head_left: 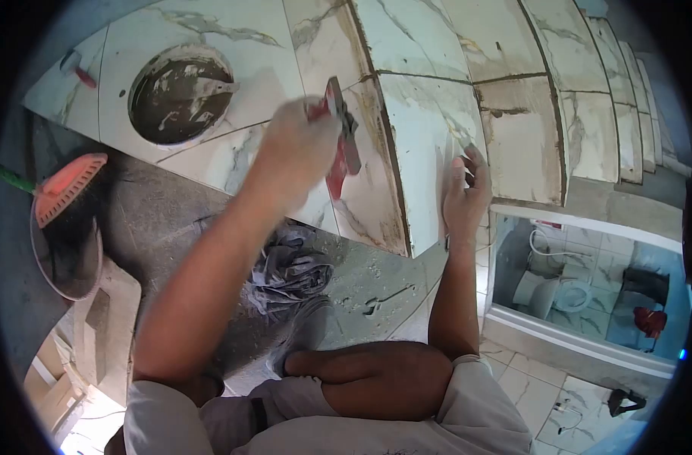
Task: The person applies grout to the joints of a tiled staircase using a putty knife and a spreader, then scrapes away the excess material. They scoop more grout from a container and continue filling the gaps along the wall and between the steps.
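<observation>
My left hand [296, 148], slightly blurred, is closed on a red-and-grey float [344, 140], seen nearly edge-on. The float is over a marble-patterned tile step [365, 189] with a dirty brown joint along its edge. My right hand [469, 189] rests against the stair tiles to the right, thumb and fingers apart and bent, with nothing visible between them. Beside it stands a pale tile face [422, 144] smeared with grey residue. A round bucket [137, 125] of wet grey mix, with a flat blade lying in it, sits on the tiles at the upper left.
A small red-handled tool [79, 70] lies at the far left of the tiles. An orange broom [69, 186] and a crumpled grey cloth [289, 265] are below. More tiled stairs [588, 98] run to the right, above an opening onto a toilet [572, 296].
</observation>
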A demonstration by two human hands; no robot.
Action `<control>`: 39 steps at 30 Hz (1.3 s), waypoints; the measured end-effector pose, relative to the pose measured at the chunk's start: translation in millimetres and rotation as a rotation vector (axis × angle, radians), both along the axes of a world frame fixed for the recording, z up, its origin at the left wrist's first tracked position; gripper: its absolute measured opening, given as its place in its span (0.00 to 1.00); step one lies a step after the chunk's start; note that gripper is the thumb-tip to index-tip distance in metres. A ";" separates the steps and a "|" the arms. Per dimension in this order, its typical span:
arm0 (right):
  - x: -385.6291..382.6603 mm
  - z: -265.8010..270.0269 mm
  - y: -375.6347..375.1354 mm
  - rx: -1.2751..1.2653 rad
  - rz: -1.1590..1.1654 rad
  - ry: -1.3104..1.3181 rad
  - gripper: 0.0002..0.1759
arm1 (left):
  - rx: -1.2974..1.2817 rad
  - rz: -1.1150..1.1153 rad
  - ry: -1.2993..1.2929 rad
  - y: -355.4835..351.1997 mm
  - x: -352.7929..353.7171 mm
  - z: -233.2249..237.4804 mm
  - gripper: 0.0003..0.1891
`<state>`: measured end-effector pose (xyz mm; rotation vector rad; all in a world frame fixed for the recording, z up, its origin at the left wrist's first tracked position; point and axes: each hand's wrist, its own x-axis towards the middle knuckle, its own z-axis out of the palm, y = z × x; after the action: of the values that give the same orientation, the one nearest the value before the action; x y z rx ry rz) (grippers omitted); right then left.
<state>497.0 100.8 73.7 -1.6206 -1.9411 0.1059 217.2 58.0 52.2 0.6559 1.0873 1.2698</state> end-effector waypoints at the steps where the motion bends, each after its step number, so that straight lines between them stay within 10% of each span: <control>1: -1.7 -2.0 0.0 0.000 -0.009 0.019 0.23 | -0.086 0.000 0.008 15.7 -2.2 7.0 0.07; 11: -1.2 -3.1 1.1 0.041 0.012 -0.105 0.31 | 0.079 -0.520 0.475 123.3 25.0 29.9 0.12; 13: -1.8 -3.1 1.7 0.060 0.038 -0.082 0.32 | -0.327 -0.581 0.867 109.8 46.4 92.7 0.03; 14: -0.9 -3.7 1.8 0.055 0.052 -0.065 0.32 | 0.196 -0.887 1.373 119.9 37.0 61.1 0.03; 15: 1.7 -4.4 2.2 0.068 0.085 -0.070 0.32 | 0.175 -0.880 1.383 108.6 26.9 73.6 0.03; 18: 7.8 -5.6 3.9 0.063 0.140 -0.062 0.31 | -0.099 -0.398 0.364 63.1 2.0 107.3 0.13; 27: 9.8 -8.1 2.8 -0.001 0.199 -0.047 0.30 | 0.452 0.036 0.561 46.0 11.4 -31.6 0.24; 37: 12.2 -11.4 3.6 -0.066 0.224 -0.052 0.31 | 0.733 -0.175 0.518 -48.3 34.0 -23.6 0.34; 39: 11.1 -9.1 1.4 -0.081 0.207 -0.065 0.31 | 0.394 -0.169 0.573 -46.0 21.0 -20.9 0.29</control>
<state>508.2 102.3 64.6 -1.4855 -2.1764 0.2188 238.3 12.0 31.2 1.4439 1.2112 1.1859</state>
